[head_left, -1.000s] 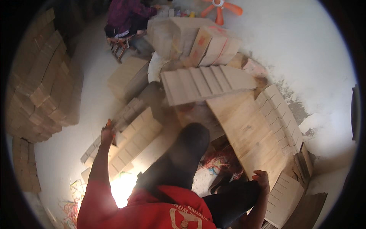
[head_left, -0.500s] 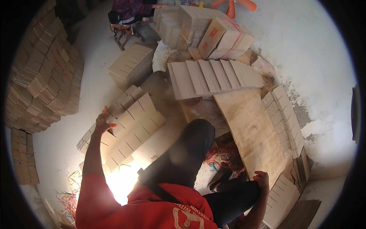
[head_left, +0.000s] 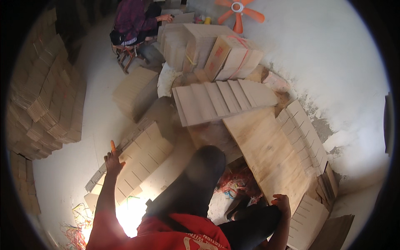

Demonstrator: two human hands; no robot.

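My left hand [head_left: 112, 163] is raised at the left, over or beside the outer edge of a stack of slotted cardboard sheets [head_left: 143, 156]. Its index finger points away from me and the hand holds nothing; whether it touches the cardboard cannot be made out. My right hand [head_left: 282, 203] rests by my right knee, near the lower end of a wooden board [head_left: 271, 146]. Its fingers are loosely bent, with nothing visible in them. Across the far end of the board lies a fanned row of cardboard sheets [head_left: 221, 100].
Slotted cardboard strips [head_left: 306, 135] line the board's right side. Farther off stand a strapped carton [head_left: 233, 58], cardboard stacks and an orange fan [head_left: 237, 8]. A seated person [head_left: 135, 21] works at the back. Bundled cardboard [head_left: 50, 91] is piled at left; coloured straps [head_left: 237, 183] lie below.
The view has tilted up, so the scene sits lower and more of the fan shows. My left thumb has moved closer to its fingers. My right hand stays by the knee.
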